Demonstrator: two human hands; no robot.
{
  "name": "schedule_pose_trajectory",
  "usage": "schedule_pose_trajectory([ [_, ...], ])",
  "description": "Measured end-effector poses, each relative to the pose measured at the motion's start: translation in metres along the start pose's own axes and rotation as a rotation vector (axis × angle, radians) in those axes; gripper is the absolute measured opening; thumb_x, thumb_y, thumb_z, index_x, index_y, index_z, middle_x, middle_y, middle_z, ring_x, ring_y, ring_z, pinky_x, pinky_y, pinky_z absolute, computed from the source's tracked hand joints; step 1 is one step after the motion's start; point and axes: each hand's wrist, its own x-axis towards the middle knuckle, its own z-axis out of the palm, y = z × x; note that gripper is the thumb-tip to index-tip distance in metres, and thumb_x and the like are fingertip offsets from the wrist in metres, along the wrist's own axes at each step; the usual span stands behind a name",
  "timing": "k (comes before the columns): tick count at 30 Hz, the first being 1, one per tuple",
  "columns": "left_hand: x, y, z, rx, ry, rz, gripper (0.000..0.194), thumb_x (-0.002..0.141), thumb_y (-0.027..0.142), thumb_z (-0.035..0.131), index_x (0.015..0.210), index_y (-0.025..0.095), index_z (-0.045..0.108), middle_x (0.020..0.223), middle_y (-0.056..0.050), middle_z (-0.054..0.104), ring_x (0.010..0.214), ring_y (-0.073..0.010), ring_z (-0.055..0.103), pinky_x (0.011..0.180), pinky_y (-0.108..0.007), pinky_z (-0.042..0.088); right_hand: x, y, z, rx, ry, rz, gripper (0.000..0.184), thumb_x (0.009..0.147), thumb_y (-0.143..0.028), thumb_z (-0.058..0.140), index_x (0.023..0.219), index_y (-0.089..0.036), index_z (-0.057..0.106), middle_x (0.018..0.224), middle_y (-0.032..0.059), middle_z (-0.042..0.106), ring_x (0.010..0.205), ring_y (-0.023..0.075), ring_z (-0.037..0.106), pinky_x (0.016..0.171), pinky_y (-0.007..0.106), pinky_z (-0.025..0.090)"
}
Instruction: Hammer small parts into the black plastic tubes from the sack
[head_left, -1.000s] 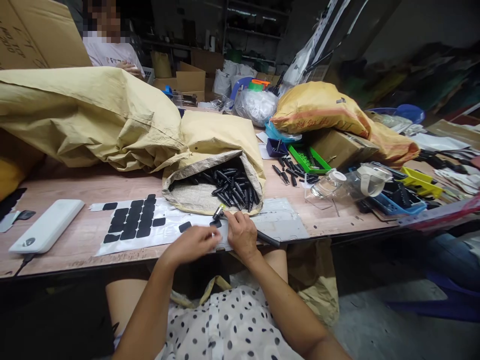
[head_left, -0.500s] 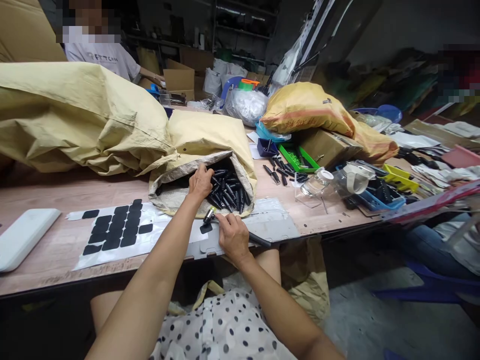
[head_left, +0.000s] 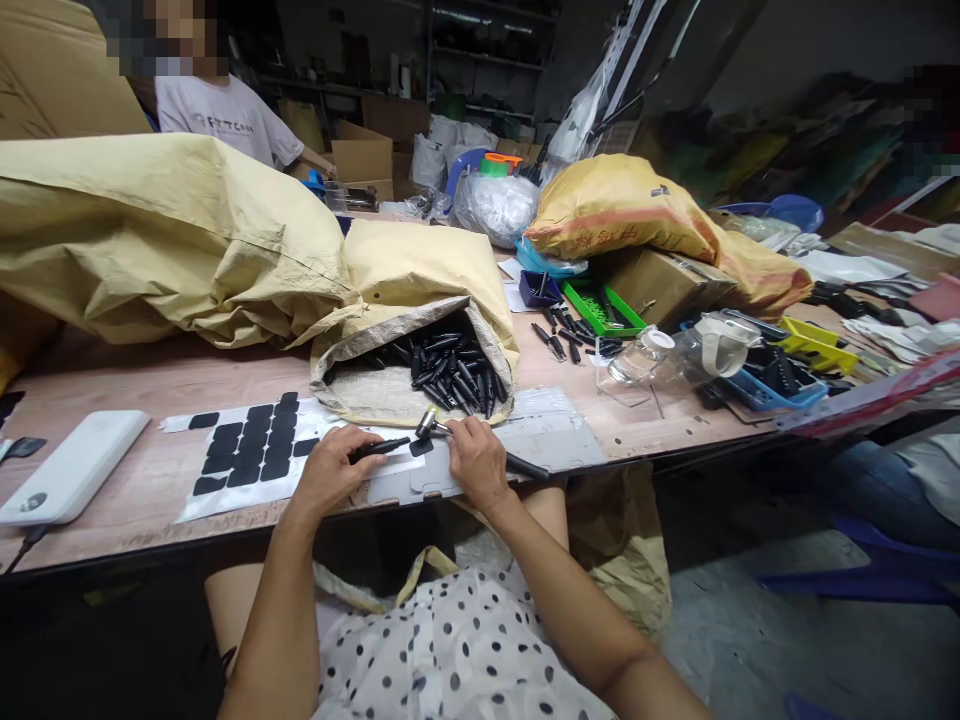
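My left hand (head_left: 330, 472) is closed around a slim black pen-shaped part (head_left: 386, 447), its tip pointing right over the table edge. In my right hand (head_left: 478, 462) is a small hammer (head_left: 426, 423) with a metal head and yellowish face; its black handle sticks out to the right. A small black pad (head_left: 422, 449) lies just below the hammer head, close to the part's tip. Behind both hands an open beige sack (head_left: 420, 260) lies on its side, with many similar black parts (head_left: 450, 370) in its mouth.
White backing with rows of black rounded patches (head_left: 255, 445) lies left, beside a white power bank (head_left: 79, 465). To the right are a green tray (head_left: 611, 318), a clear jar (head_left: 637, 358) and a blue basket (head_left: 787, 405). A person (head_left: 225, 120) stands beyond the sacks.
My left hand has come out of the sack's mouth toward the table edge, now with a black pen-shaped part in it. My right hand still grips the hammer in nearly the same place.
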Motion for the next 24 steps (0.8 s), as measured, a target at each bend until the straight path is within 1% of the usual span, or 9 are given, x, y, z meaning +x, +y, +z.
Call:
schedule_pose_trajectory([
  [3,-0.004,-0.001,0.012,0.085,-0.05,0.018,0.017,0.083,0.032,0.068,0.095,0.027,0.08,0.088,-0.004,0.071,0.09,-0.0241,0.061,0.084,-0.036,0.05,0.006,0.004,-0.009,0.041,-0.056,0.077,0.019,0.095,-0.018,0.055,0.103,-0.024,0.071,0.097,0.0052,0.065,0.089,0.0195,0.059,0.075,0.027,0.045],
  [7,0.013,0.007,0.036,0.138,-0.061,0.067,0.019,0.085,0.026,0.068,0.099,0.028,0.079,0.091,-0.004,0.069,0.093,-0.0242,0.058,0.088,-0.038,0.047,0.006,0.008,-0.027,0.113,-0.052,0.096,0.024,0.098,-0.023,0.052,0.113,-0.029,0.07,0.102,0.0024,0.071,0.09,0.0182,0.064,0.073,0.025,0.046],
  [10,0.023,0.01,0.048,0.121,-0.043,0.054,0.02,0.084,0.025,0.069,0.102,0.027,0.077,0.091,-0.004,0.07,0.094,-0.0246,0.057,0.089,-0.039,0.046,-0.002,0.009,-0.039,0.167,-0.078,0.113,0.027,0.1,-0.027,0.049,0.117,-0.032,0.069,0.103,-0.0003,0.075,0.089,0.0176,0.068,0.071,0.024,0.048],
  [12,0.025,0.01,0.051,0.097,-0.031,0.043,0.018,0.083,0.026,0.071,0.099,0.026,0.076,0.092,-0.004,0.07,0.093,-0.0246,0.057,0.089,-0.039,0.045,-0.008,0.008,-0.043,0.197,-0.115,0.129,0.028,0.1,-0.028,0.048,0.118,-0.032,0.07,0.102,-0.0006,0.077,0.09,0.0179,0.07,0.072,0.024,0.05],
  [13,0.025,0.01,0.051,0.085,-0.03,0.04,0.016,0.082,0.026,0.071,0.097,0.025,0.076,0.092,-0.004,0.071,0.093,-0.0245,0.057,0.089,-0.039,0.045,-0.011,0.007,-0.043,0.217,-0.121,0.128,0.03,0.1,-0.027,0.048,0.12,-0.031,0.069,0.106,0.0,0.077,0.093,0.0182,0.071,0.074,0.024,0.052],
  [17,0.024,0.011,0.048,0.059,-0.053,0.007,0.013,0.081,0.026,0.072,0.093,0.025,0.075,0.09,-0.003,0.07,0.093,-0.0244,0.057,0.089,-0.038,0.045,-0.021,0.001,-0.039,0.305,-0.073,0.053,0.043,0.1,-0.021,0.042,0.138,-0.026,0.062,0.127,0.0042,0.073,0.112,0.0174,0.069,0.091,0.026,0.055],
  [19,0.024,0.012,0.048,0.052,-0.061,-0.017,0.014,0.079,0.026,0.073,0.093,0.025,0.076,0.089,-0.002,0.07,0.093,-0.0243,0.057,0.088,-0.038,0.045,-0.023,-0.002,-0.037,0.294,-0.068,0.027,0.047,0.1,-0.019,0.04,0.143,-0.026,0.059,0.125,0.0047,0.073,0.111,0.017,0.069,0.092,0.026,0.056],
  [22,0.024,0.014,0.049,0.045,-0.055,-0.04,0.014,0.077,0.026,0.074,0.091,0.026,0.076,0.088,-0.002,0.069,0.093,-0.0243,0.057,0.087,-0.038,0.045,-0.022,-0.006,-0.038,0.21,-0.075,0.014,0.049,0.099,-0.016,0.043,0.143,-0.03,0.06,0.113,0.0038,0.075,0.101,0.0171,0.071,0.088,0.026,0.057],
  [24,0.025,0.015,0.05,0.04,-0.053,-0.056,0.014,0.077,0.026,0.074,0.09,0.026,0.075,0.089,-0.001,0.07,0.093,-0.0243,0.057,0.087,-0.038,0.045,-0.02,-0.007,-0.041,0.171,-0.055,0.001,0.049,0.099,-0.016,0.044,0.142,-0.031,0.061,0.109,0.0043,0.075,0.099,0.017,0.071,0.085,0.024,0.057],
])
